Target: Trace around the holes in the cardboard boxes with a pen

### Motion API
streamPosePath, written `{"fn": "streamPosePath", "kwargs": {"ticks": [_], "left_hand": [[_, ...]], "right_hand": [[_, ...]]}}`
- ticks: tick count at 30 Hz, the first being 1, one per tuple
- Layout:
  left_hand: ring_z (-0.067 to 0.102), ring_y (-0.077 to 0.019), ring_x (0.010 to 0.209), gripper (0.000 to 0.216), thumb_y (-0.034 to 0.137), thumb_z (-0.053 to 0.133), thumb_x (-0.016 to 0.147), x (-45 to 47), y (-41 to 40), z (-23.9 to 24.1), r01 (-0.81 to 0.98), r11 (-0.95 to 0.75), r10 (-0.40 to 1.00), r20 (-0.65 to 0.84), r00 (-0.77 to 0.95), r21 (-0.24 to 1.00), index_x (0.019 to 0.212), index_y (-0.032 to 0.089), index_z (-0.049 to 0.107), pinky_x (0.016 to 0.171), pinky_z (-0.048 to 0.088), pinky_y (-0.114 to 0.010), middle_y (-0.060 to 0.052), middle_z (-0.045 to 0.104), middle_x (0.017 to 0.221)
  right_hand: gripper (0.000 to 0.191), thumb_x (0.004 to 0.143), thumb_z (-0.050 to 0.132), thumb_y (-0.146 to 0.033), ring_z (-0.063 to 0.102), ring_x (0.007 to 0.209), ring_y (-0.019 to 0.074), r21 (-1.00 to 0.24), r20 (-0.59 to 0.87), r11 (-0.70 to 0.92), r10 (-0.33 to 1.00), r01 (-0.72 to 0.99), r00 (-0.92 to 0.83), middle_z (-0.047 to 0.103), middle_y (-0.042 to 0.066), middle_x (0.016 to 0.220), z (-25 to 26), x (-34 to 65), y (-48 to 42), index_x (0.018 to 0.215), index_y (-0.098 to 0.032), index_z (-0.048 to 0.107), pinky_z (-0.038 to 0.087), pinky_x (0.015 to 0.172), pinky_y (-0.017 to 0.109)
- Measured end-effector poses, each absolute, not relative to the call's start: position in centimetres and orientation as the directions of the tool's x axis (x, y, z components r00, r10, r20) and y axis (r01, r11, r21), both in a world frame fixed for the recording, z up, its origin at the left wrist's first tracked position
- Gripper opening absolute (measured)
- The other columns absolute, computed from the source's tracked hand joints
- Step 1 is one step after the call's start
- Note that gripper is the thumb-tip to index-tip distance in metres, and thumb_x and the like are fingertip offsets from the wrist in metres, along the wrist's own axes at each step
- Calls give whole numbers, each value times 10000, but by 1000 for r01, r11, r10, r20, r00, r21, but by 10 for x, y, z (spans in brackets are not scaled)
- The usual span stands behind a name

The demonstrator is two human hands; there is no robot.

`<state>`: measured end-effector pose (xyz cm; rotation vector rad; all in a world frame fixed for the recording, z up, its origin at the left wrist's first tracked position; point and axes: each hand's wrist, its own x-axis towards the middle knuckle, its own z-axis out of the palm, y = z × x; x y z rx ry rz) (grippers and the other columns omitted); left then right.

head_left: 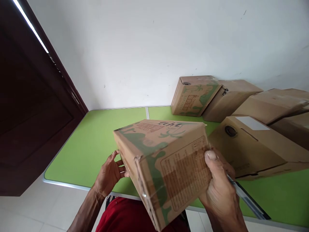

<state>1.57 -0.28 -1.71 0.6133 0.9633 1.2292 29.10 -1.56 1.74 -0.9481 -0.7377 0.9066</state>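
I hold a brown cardboard box [161, 161] with green palm-tree print, tilted, above the near edge of a green table [96, 141]. My left hand [109, 174] presses against the box's left side, fingers spread. On the right end of the box sits my right hand [219, 190], thumb on the printed face. That hand also pinches a slim dark tool with a metallic blade [248, 201], which points out to the right over the table.
Several more cardboard boxes lie at the back right of the table: one with green print [194, 95] against the white wall, plain ones [253, 145] beside it. A dark wooden door [29, 106] stands at the left. White floor tiles show below.
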Motion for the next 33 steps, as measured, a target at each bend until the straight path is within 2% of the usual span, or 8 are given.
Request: {"fn": "streamPosePath", "kwargs": {"ticks": [2, 5, 13, 16, 20, 24, 27, 33], "left_hand": [[711, -199, 667, 524, 591, 982, 813, 17, -2, -20, -472, 288, 954, -293, 64, 833, 1092, 217, 743, 604, 628, -341, -55, 776, 911], [680, -160, 648, 564, 606, 986, 807, 18, -1, -19, -439, 264, 962, -266, 58, 859, 1138, 244, 707, 615, 604, -302, 0, 735, 863], [628, -154, 665, 629, 662, 944, 832, 17, -8, -3, -367, 139, 987, -159, -24, 920, 1192, 283, 594, 641, 575, -286, 46, 677, 804], [606, -152, 640, 621, 651, 924, 861, 18, -9, 0, -355, 96, 991, -122, -50, 930, 1233, 304, 568, 640, 568, -281, 62, 645, 753], [569, -122, 634, 587, 607, 937, 869, 19, -9, 1, -367, 28, 993, -69, -99, 930, 1245, 315, 592, 654, 550, -238, 75, 608, 742], [551, -115, 646, 609, 609, 971, 821, 16, -9, 1, -364, -22, 981, -50, -185, 931, 1229, 316, 626, 677, 549, -220, 88, 556, 715], [582, -128, 667, 668, 630, 1007, 751, 9, -8, 3, -342, -47, 967, -44, -251, 938, 1208, 304, 646, 673, 554, -231, 80, 605, 732], [644, -125, 656, 765, 647, 1076, 591, -6, -8, 11, -353, -110, 919, -40, -393, 929, 1134, 279, 681, 608, 538, -228, 56, 767, 868]], "right_hand": [[423, 798, 924, -705, 804, 937, 340, -892, 82, 274, 880, -360, 468, 767, 0, 764, 17, 294, -16, 848, -306, 792, 686, 848, 454], [441, 743, 965, -708, 809, 1006, 346, -869, 38, 267, 875, -415, 482, 770, -4, 772, 16, 297, -16, 846, -308, 809, 688, 912, 460], [386, 872, 893, -664, 804, 1152, 353, -826, 106, 319, 897, -464, 428, 845, 34, 974, 12, 294, -17, 903, -289, 810, 655, 1036, 487], [352, 887, 892, -632, 818, 1131, 355, -810, 135, 346, 895, -473, 425, 855, 31, 970, 16, 293, -17, 965, -293, 837, 657, 1046, 510], [360, 881, 891, -626, 835, 1082, 364, -794, 174, 375, 894, -478, 413, 863, 31, 937, 21, 294, -16, 1039, -305, 853, 665, 1037, 538], [367, 904, 865, -624, 831, 1111, 355, -810, 174, 353, 908, -468, 382, 872, 34, 1018, 16, 292, -13, 1097, -312, 841, 668, 1034, 522], [363, 932, 827, -631, 821, 1136, 359, -844, 167, 311, 926, -437, 337, 864, 52, 1047, 13, 287, -10, 1074, -296, 809, 669, 1020, 506], [319, 912, 865, -574, 818, 1097, 347, -867, 128, 247, 950, -433, 286, 835, 30, 961, 10, 274, -6, 930, -293, 717, 680, 947, 462]]}}
